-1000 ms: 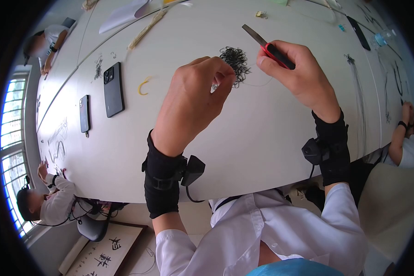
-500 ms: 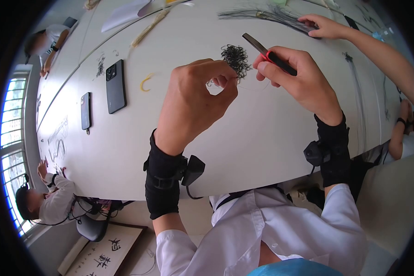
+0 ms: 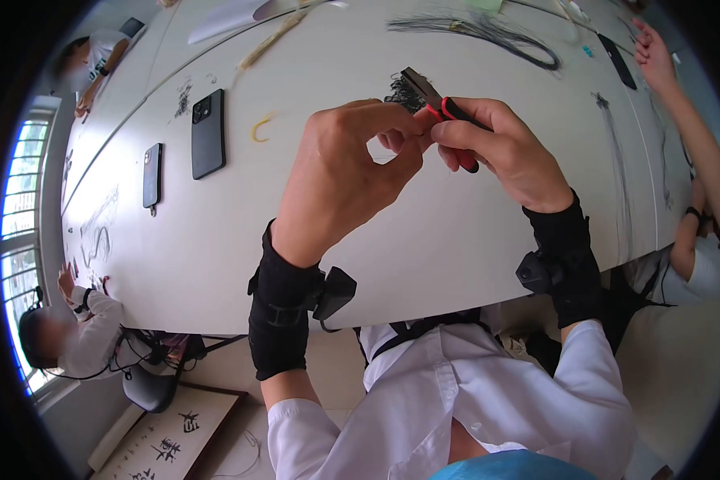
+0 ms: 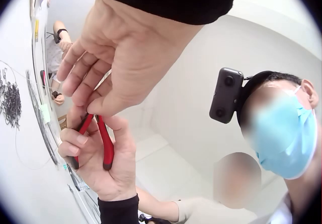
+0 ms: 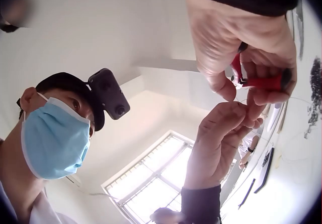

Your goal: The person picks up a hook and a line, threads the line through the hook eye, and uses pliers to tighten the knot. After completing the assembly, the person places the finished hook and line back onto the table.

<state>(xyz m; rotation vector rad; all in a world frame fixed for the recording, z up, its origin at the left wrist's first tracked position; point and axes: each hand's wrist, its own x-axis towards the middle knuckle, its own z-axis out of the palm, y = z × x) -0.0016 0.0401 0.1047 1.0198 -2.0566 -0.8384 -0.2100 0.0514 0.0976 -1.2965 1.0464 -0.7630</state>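
Note:
My right hand (image 3: 508, 148) grips a pair of red-and-black pliers (image 3: 422, 90), their metal nose pointing up and away to the left. Both red handles (image 4: 107, 146) lie spread within its palm in the left wrist view. Thumb and forefinger of my left hand (image 3: 340, 164) pinch together close against the pliers and the right fingertips; what they hold is mostly hidden, with a thin line trailing near the hands. Behind the hands on the table lies a pile of small black curled pieces (image 3: 400, 94), partly covered by the pliers.
Two phones (image 3: 209, 136) (image 3: 152, 178) and a yellow curved strip (image 3: 258, 128) lie on the table to the left. A bundle of dark strands (image 3: 488, 34) lies beyond the pile. Another person's arm (image 3: 692, 128) reaches in at the right; more people sit around the table.
My right hand has moved left with the pliers, up against the left fingertips. Another person's arm came in from the right, laid down the dark strand bundle and drew back.

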